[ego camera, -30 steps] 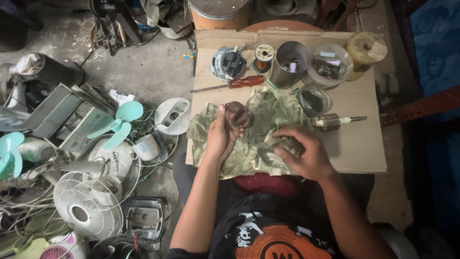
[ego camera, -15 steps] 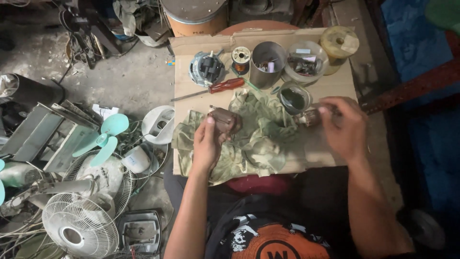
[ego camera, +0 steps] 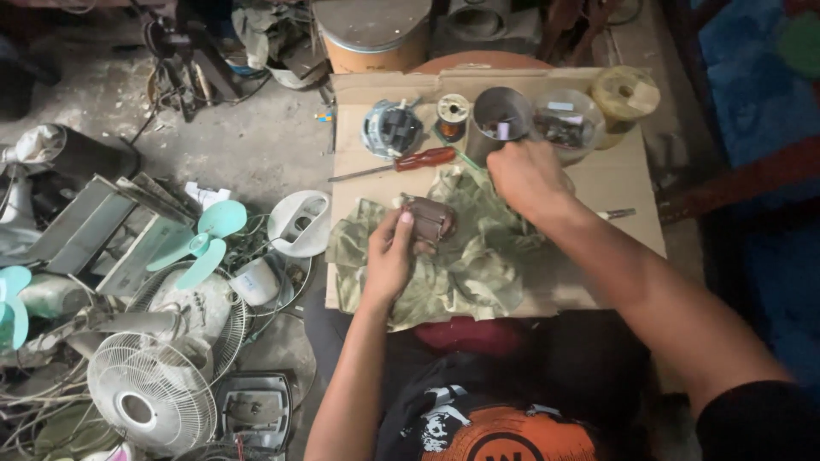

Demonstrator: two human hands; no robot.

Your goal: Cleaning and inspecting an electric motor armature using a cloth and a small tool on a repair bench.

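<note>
Cardboard is serving as the bench top (ego camera: 628, 183) here, a flat brown sheet with a crumpled olive-green cloth (ego camera: 478, 265) spread over its near half. Left hand (ego camera: 389, 260) is sitting on that cloth and pinching one small brownish metal motor part (ego camera: 430, 218) between thumb and fingers, so the part is resting near the middle of the cloth. Right hand (ego camera: 530, 177) is hovering at the cloth's far edge, just in front of the containers, fingers curled under; I can't tell if it's gripping anything.

Counting the back row: one grey metal cup (ego camera: 501, 115) holding some small bits, one clear round plastic tub (ego camera: 568, 119) with dark little parts in it, one yellowish tape roll (ego camera: 626, 92), one spool of copper wire (ego camera: 452, 113), and one round grey motor housing (ego camera: 392, 130). One red-handled screwdriver (ego camera: 401, 162) is lying just in front of the spool.

Over on the floor, one white wire fan guard (ego camera: 152, 401) and two sets of pale green fan blades (ego camera: 198, 242) are sitting among the scrap.
</note>
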